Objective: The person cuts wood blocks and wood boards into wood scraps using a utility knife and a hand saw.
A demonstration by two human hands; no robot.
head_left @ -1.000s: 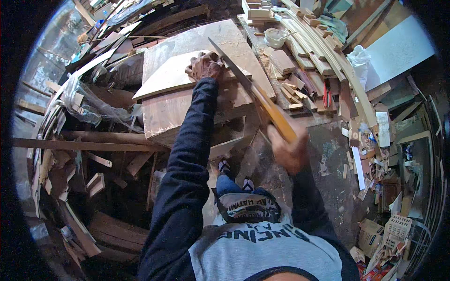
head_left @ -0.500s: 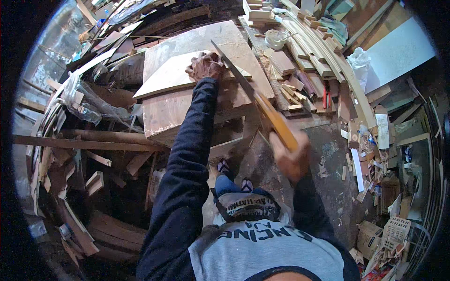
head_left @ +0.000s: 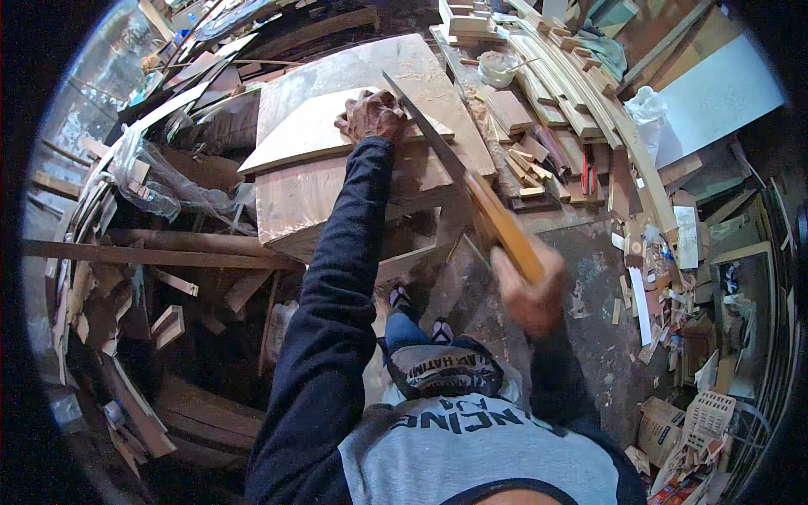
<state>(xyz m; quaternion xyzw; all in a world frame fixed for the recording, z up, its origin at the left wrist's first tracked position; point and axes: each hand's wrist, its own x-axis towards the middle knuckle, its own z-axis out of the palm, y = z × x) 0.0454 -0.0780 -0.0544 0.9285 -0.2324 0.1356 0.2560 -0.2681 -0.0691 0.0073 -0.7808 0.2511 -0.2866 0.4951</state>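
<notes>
A pale wooden board [head_left: 295, 139] lies on a worn plywood work surface [head_left: 295, 210]. My left hand [head_left: 372, 114] presses on that board with bent fingers gripping near its right part, beside the saw blade. My right hand [head_left: 530, 286], slightly blurred, is closed on the orange-yellow handle end of a long saw [head_left: 497, 219]. The saw's dark blade runs diagonally up past my left fingers and across the board's right part; whether its teeth sit in a cut cannot be made out.
Stacks of long planks [head_left: 576, 84], small offcuts [head_left: 526, 172], red-handled tools [head_left: 587, 172] and a white tub [head_left: 497, 69] lie right of the work surface. A white sheet [head_left: 720, 97] leans further right. Scrap boards [head_left: 135, 396] crowd the left, with a horizontal beam [head_left: 160, 257].
My right hand and the saw have shifted down and toward the right, toward my body, with the blade tip moving slightly right. My left hand and the board stay nearly in place.
</notes>
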